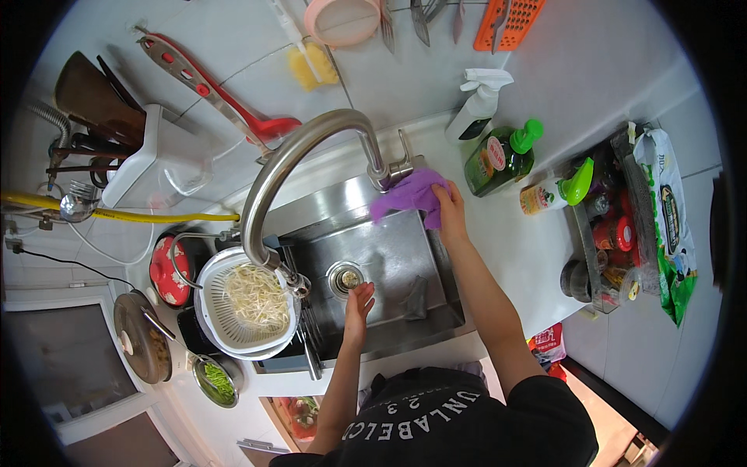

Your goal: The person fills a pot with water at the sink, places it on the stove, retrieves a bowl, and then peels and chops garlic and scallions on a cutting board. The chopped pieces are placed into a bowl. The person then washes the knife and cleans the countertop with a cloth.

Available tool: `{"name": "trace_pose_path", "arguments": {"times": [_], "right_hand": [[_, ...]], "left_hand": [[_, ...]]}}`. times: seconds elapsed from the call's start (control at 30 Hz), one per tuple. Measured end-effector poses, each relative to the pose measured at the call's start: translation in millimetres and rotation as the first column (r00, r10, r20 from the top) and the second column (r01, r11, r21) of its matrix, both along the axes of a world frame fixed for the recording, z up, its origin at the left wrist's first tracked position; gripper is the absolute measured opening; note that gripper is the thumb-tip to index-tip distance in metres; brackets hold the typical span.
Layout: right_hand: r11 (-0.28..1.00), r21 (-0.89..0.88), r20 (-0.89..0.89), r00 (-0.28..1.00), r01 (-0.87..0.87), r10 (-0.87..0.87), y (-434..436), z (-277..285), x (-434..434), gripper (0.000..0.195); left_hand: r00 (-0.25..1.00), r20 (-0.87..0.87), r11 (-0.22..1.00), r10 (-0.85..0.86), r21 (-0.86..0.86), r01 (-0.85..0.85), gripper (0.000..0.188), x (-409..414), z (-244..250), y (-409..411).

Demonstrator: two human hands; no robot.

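My right hand (449, 204) grips a crumpled purple cloth (411, 190) at the back right corner of the stainless-steel sink (385, 251), beside the base of the curved faucet (303, 143). My left hand (359, 298) is empty, its fingers apart, just in front of the drain (345, 279). A grey cloth (416, 299) lies in the right part of the basin. To the left, a white plastic colander (216, 315) holding bean sprouts (257, 298) rests over the sink's left end.
Behind the sink's right side stand a white spray bottle (480, 108) and a green soap dispenser (502, 157). A plastic bottle (548, 195) and a basket of jars (586, 251) are farther right. A steel bowl of chopped greens (216, 380) and a lidded pot (140, 338) stand left.
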State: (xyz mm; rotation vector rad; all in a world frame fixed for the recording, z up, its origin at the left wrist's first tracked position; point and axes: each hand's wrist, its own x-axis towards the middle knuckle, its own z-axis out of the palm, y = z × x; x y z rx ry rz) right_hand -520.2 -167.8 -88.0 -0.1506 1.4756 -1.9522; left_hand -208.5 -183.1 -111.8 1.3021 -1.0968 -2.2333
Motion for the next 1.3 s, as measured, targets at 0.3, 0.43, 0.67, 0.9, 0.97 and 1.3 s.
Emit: {"name": "trace_pose_path", "arguments": {"times": [0.3, 0.43, 0.67, 0.9, 0.97, 1.3], "right_hand": [[0.911, 0.195, -0.732, 0.672, 0.363, -0.112, -103.7, -17.8, -5.4, 0.062], [0.825, 0.54, -0.683, 0.661, 0.169, 0.311, -114.1, 28.5, -33.8, 0.059], [0.808, 0.492, -0.835, 0.438, 0.323, 0.333, -97.2, 109.0, -80.1, 0.056], [0.805, 0.551, -0.824, -0.009, 0.22, 0.567, -5.4, 38.0, -64.8, 0.064], [0.745, 0.635, -0.762, 0.011, 0.204, 0.647, -9.2, -3.5, -58.9, 0.066], [0.417, 0.909, -0.416, 0.121, 0.02, 0.901, -38.2, -20.2, -17.8, 0.05]], "left_hand": [[0.999, -0.005, 0.998, 0.034, 0.047, -0.034, 0.065, -2.5, -2.8, 3.0], [0.997, -0.011, 0.996, 0.072, 0.053, -0.071, 0.065, 6.8, -5.4, 1.6], [0.998, -0.037, 0.998, 0.052, -0.026, -0.053, 0.068, 11.9, 8.2, -2.8], [1.0, -0.014, 1.0, 0.024, 0.018, -0.024, 0.068, 23.4, -1.8, 11.2], [1.0, -0.013, 0.999, 0.021, 0.03, -0.021, 0.067, 24.8, -2.0, 12.9], [1.0, 0.006, 0.998, 0.005, 0.057, -0.005, 0.066, 18.4, -6.9, 18.6]]}}
